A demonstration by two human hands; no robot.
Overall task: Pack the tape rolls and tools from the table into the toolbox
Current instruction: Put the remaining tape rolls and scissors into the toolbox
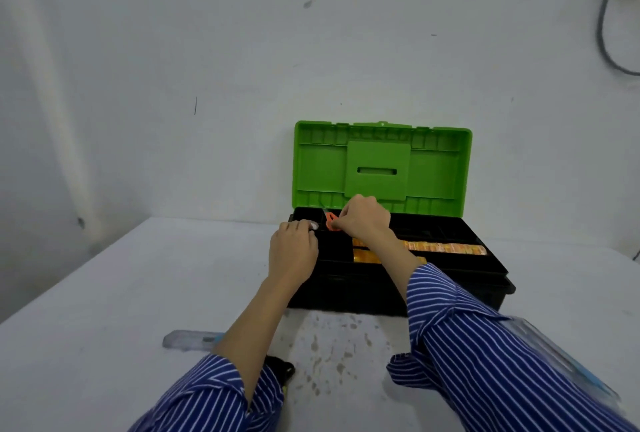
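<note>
A black plastic toolbox [398,293] with a bright green hinged lid [381,168] stands at the counter's [138,293] far edge, against the wall. The lid is propped upright, so the black compartment tray [450,234] on top is open to both hands.

The person's right hand [363,220] reaches over the tray's back left compartments, and its grip is pinched narrow on a small orange plastic tool [330,222], probably so it can be lowered into one of the small slots; what kind of tool it is cannot be made out. The left hand [292,251] is at the toolbox's left rim, fingers curled round a small pale, clear roll [311,224], likely tape, held just above the rim as if waiting its turn for a neighbouring slot.

Yellow-orange packaged items [446,248] already lie along the tray's long front compartment.

Some things remain on the counter near its front edge: a clear flat plastic piece [188,339] just left of the left forearm, a dark object [282,367] half hidden under the left striped sleeve [214,393], and a clear plastic package with a blue strip [568,362] at the right, partly under the right sleeve [485,345]. Judging by these, the packing is under way, not finished.
</note>
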